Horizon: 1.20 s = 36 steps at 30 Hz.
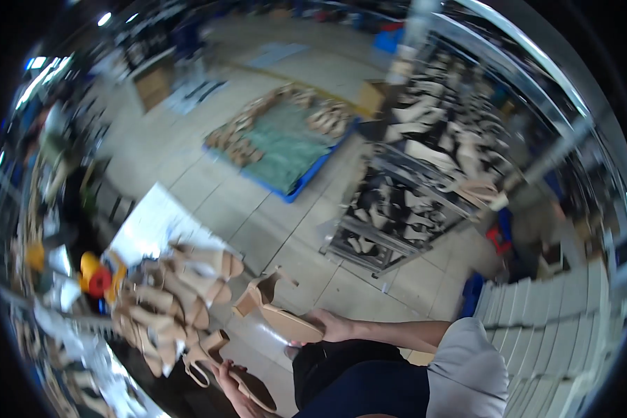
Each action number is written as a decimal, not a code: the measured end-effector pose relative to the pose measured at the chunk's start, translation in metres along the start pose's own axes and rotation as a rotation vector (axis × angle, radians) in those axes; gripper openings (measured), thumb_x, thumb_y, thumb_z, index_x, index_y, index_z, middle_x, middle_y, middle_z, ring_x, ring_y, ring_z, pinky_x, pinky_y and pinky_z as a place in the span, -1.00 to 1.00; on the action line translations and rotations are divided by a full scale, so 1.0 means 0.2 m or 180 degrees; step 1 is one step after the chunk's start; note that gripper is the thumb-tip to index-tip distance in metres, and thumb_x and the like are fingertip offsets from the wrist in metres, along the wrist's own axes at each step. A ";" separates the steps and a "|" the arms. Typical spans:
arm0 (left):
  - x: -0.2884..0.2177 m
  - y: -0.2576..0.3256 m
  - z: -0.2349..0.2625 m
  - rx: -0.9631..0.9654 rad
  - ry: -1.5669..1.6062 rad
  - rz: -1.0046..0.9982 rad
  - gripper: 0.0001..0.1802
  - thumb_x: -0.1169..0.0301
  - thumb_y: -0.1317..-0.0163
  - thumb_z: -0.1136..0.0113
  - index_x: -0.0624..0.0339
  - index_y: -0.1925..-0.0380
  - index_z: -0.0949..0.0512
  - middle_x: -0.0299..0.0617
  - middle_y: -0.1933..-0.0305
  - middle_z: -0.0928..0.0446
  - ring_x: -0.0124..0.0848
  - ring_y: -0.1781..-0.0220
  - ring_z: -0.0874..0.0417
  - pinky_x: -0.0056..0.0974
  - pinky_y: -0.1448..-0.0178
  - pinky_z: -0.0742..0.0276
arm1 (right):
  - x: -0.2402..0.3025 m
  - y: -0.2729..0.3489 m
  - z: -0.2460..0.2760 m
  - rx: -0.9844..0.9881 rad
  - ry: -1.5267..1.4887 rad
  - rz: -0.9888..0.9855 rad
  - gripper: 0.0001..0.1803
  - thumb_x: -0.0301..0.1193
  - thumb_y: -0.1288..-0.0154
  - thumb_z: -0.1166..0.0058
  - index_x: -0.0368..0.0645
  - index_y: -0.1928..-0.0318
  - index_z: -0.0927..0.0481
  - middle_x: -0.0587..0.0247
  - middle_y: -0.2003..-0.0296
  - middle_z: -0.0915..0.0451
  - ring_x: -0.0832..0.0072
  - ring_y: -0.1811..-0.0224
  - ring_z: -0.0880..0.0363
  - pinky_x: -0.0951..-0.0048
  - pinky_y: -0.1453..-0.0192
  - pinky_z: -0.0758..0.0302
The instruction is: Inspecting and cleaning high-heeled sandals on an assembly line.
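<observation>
My right hand [331,326] reaches in from the right, below a grey sleeve, and grips a beige block-heeled sandal [275,312] by its toe end, the heel pointing up and to the left. Lower down, my left hand [228,382] holds a second sandal [252,389] with its brown sole showing and a loose strap hanging off its left side. Both hands are just right of a pile of several matching beige sandals [177,296] on a worktable. The view is blurred.
A metal rack [411,202] full of pale shoes stands on the tiled floor ahead. A blue pallet [285,188] edged with shoes lies beyond it. White stacked trays [550,313] rise at the right. An orange and red object [96,276] sits left of the pile.
</observation>
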State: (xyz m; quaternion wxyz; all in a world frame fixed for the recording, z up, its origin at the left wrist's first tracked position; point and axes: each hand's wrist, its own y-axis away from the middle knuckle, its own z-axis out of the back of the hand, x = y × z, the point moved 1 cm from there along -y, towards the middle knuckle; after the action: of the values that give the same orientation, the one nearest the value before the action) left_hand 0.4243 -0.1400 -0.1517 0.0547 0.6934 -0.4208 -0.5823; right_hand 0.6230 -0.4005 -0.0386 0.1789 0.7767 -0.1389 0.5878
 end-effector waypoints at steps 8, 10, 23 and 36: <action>0.08 -0.04 -0.07 0.0412 -0.0571 0.0784 -0.34 0.48 0.02 -0.08 0.01 -0.18 -0.23 -0.18 0.42 -0.38 -0.27 0.54 -0.49 -0.16 0.58 -0.52 | 0.60 0.74 0.01 -0.3065 0.0892 0.0356 -0.56 -0.70 -0.18 0.08 -0.20 -0.10 -0.45 0.21 -0.05 -0.44 0.53 0.05 -0.49 0.48 0.06 -0.50; 0.07 0.02 -0.16 0.0370 -0.0700 0.0776 -0.36 0.47 0.02 -0.08 0.01 -0.16 -0.25 -0.18 0.43 -0.38 -0.27 0.55 -0.48 -0.15 0.57 -0.52 | 0.75 0.86 0.10 -0.3361 0.3902 0.0231 -0.46 -0.72 -0.10 0.13 -0.11 -0.13 -0.46 0.10 -0.06 -0.45 0.39 0.10 -0.56 0.43 0.07 -0.52; 0.09 0.11 -0.29 0.0123 -0.0180 0.0188 -0.50 0.46 -0.03 0.03 -0.03 -0.06 -0.31 -0.31 0.45 -0.36 -0.43 0.50 -0.41 -0.32 0.53 -0.46 | 1.20 0.97 1.45 -0.3308 0.5501 -0.2255 -0.77 -0.52 -0.16 0.12 -0.31 0.22 -0.57 -0.16 0.17 -0.56 0.02 0.10 -0.56 0.13 0.04 -0.50; 0.02 0.25 -0.48 0.0275 0.1078 0.0216 -0.65 0.18 -0.21 -0.04 -0.05 0.02 -0.34 -0.30 0.31 -0.37 -0.41 0.34 -0.49 -0.23 0.34 -0.51 | 1.23 0.60 0.70 -0.2903 0.5480 0.0362 -0.52 -0.46 -0.15 -0.05 -0.23 -0.13 -0.40 -0.06 0.08 -0.50 0.05 -0.01 -0.41 0.21 -0.12 -0.34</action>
State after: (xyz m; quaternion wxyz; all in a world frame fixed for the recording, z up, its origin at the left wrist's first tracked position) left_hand 0.4800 -0.2131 -0.0960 0.1145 0.7688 -0.4533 -0.4363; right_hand 0.7590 -0.5701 0.1767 0.4739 -0.0700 -0.2121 0.8518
